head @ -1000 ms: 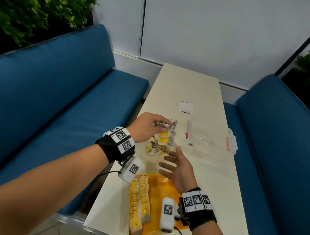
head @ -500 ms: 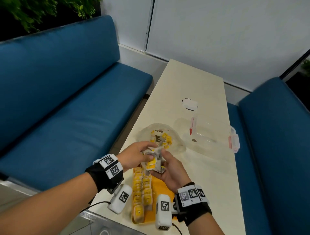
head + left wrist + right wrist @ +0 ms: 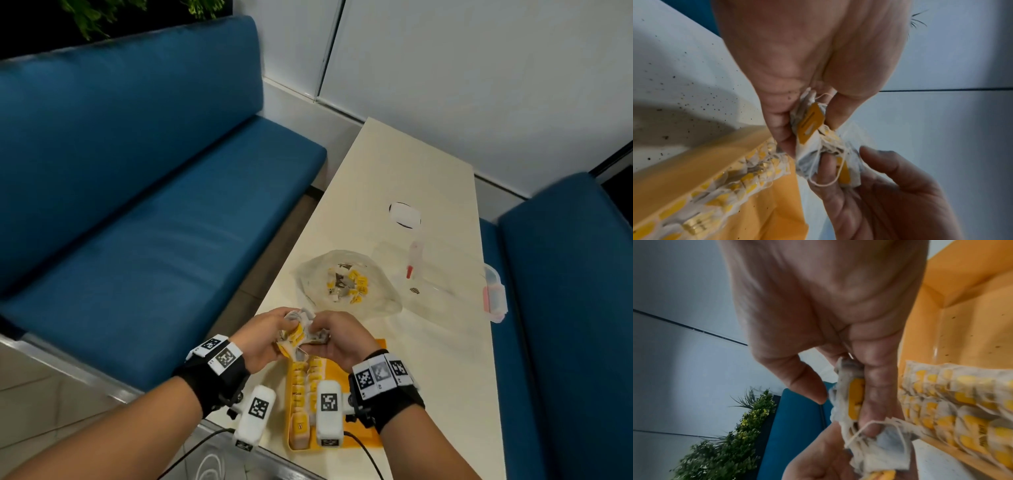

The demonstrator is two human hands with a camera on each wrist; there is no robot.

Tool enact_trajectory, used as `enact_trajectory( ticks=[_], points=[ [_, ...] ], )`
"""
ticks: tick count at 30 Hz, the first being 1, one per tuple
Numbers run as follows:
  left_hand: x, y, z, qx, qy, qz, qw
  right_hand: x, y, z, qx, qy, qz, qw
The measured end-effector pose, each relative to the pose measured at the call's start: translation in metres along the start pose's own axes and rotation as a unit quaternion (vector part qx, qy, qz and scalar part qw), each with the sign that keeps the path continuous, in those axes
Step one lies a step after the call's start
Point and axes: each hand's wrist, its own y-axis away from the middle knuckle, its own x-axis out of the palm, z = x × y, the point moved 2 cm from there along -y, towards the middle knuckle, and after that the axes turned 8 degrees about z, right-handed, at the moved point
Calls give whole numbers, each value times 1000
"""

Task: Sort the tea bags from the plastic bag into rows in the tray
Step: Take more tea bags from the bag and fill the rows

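A tangled bunch of tea bags [image 3: 298, 334] is held above the far end of the yellow tray [image 3: 363, 442], clamped between the curled fingers of the left hand [image 3: 265, 337] and right hand [image 3: 342, 339]. Two rows of bags [image 3: 303, 387] are lined along the tray's left side. The plastic bag [image 3: 346, 286], with more bags inside, lies on the worktop [image 3: 404, 164] just beyond.
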Motion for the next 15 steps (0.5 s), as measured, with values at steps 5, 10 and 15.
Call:
enact_trajectory(
  ticks=[5,10,15],
  points=[
    [-4,8,-6,-11,97,46,994,9,-2,9,-5,85,44,995],
    [-7,6,-1,-26,104,39,993,18,4,11,-11,159,78,984],
    [-10,1,6,-45,92,5,995,25,4,13,-21,244,59,968]
  ],
)
